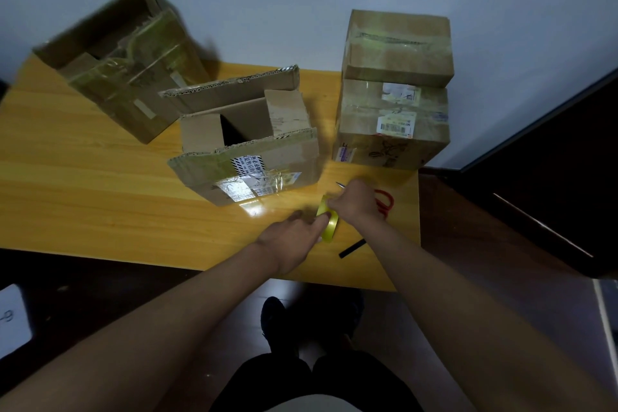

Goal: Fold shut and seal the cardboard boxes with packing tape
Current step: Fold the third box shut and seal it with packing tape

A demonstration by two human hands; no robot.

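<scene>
head view:
left hand (294,241): over the near edge of the surface (100,197), fingers reaching into the tape roll (329,222), curled on its near side. Grip clamped on roll.
right hand (356,201): just right of the roll, fingertips pinching at its upper rim. Motion blur here, so can't tell if it has the loose tape end or only the rim.
tape roll: yellowish clear, tilted on edge, held between both hands, just off the near-right corner of the open box.
open box (247,150): centre of surface, flaps up, dark inside, labels and old tape on front face. Not sealed.
left box (123,77): far-left, tipped over on an angle, flaps open, old tape all over it.
stacked boxes: far-right, top box (398,47) sits on bottom box (393,124); both closed, tape across tops, barcode label on the bottom one.
scissors (384,201): red handles, on the surface right of the right hand, partly hidden by it; metal tip sticks out past the knuckles.
black strip (352,248): flat on the surface, near the right forearm.
floor: dark; person's legs and shoes below the surface edge.
</scene>
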